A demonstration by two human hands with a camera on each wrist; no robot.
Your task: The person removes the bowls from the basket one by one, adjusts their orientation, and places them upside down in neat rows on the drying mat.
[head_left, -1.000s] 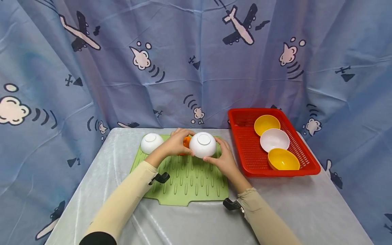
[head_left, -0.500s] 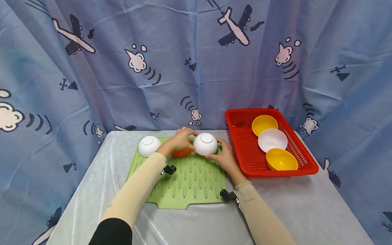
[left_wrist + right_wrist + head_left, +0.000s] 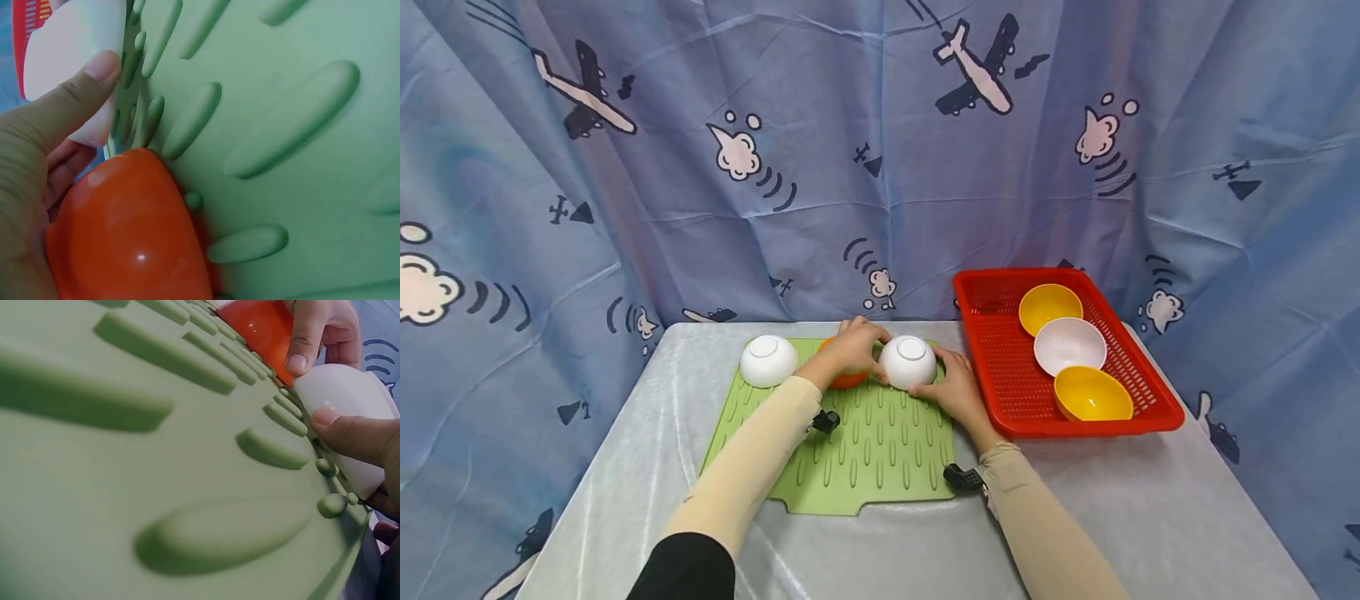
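An upside-down white bowl (image 3: 908,362) is on the back right of the green ridged drying mat (image 3: 880,450). My left hand (image 3: 856,350) holds its left side, with the thumb against the bowl wall in the left wrist view. My right hand (image 3: 957,388) grips the right side, thumb in front, as the right wrist view shows. Under the left hand and partly hidden by it sits an orange bowl (image 3: 134,234), also upside down on the mat. Another overturned white bowl (image 3: 769,361) lies at the mat's back left corner.
A red mesh basket (image 3: 1007,358) stands to the right of the mat. In it lie two yellow bowls (image 3: 1049,307) and a pale bowl (image 3: 1070,345). A blue curtain (image 3: 820,167) with airplane prints hangs behind the table (image 3: 865,558).
Both hands have brought the white bowl slightly right and lowered it to the mat. The left arm has shifted right with it. The view has turned slightly.
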